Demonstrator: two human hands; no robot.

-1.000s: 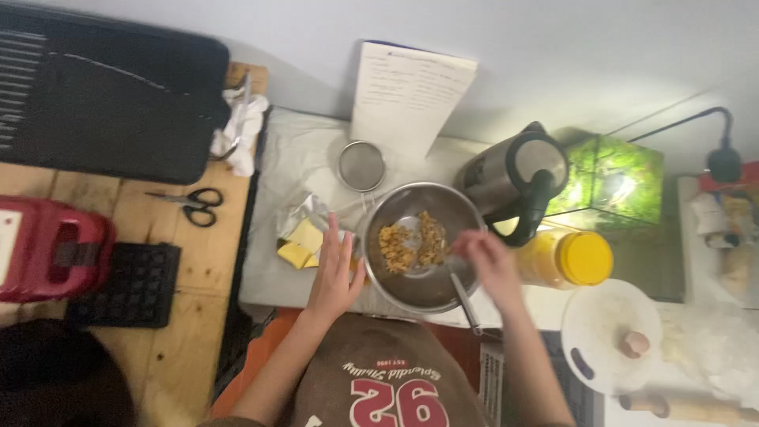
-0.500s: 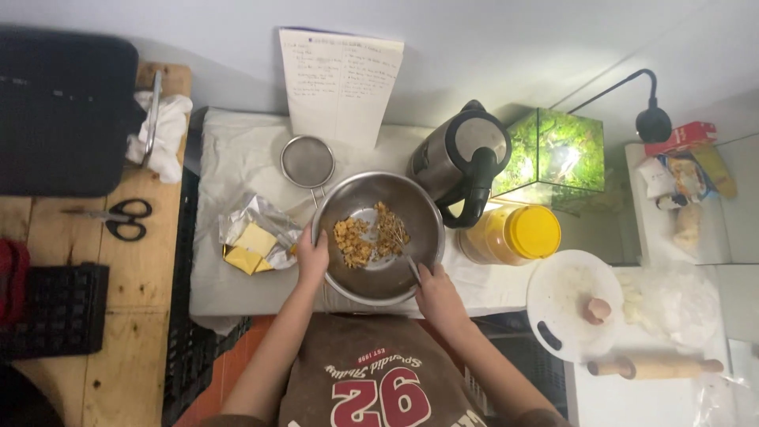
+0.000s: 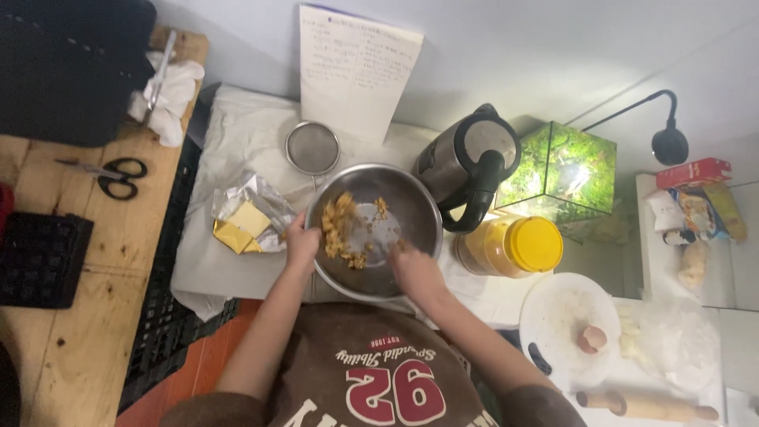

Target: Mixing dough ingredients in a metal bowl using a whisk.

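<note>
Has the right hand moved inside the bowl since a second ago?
Yes. The right hand has dropped from the far right rim, nearest the kettle, to the near right side of the bowl, beside the crumbly mix.

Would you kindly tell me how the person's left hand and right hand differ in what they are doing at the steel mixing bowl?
The left hand rests on the rim of the round steel mixing bowl, beside the yellowish crumbly mixture; the right hand reaches down inside the bowl. The left hand shows nothing held; whether the right hand grips a tool cannot be told. Both are bare and at the same bowl.
</note>
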